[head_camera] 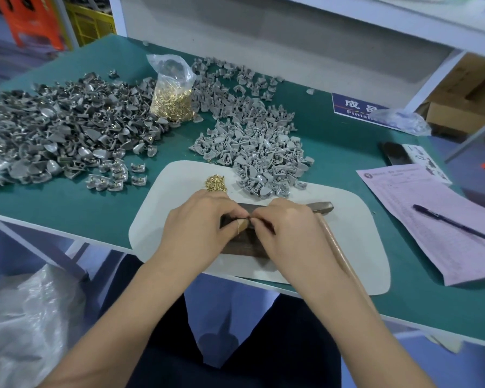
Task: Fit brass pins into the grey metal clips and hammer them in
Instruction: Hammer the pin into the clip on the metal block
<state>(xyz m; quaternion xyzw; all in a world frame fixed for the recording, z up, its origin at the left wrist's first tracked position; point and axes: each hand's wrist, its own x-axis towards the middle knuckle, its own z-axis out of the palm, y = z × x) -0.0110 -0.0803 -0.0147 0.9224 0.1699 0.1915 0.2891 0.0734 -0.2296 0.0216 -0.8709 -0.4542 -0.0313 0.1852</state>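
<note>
A: While the left hand (199, 219) is curled at the dark block (244, 247), what is pinched in its fingers (237, 226)?

B: Something small; whether a clip, cannot be told. The loose brass pins (215, 184) lie just beyond, the grey metal clips (259, 152) behind.

A: And the right hand (294, 228)?

B: Its fingertips are closed to meet the left; the pin should be seated straight before the hammer (324, 208), lying alongside, is lifted.

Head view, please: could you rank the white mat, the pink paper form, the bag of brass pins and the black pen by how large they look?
1. white mat, largest.
2. pink paper form.
3. bag of brass pins; it sits farther from the camera, so its rank is less sure.
4. black pen, smallest.
</note>
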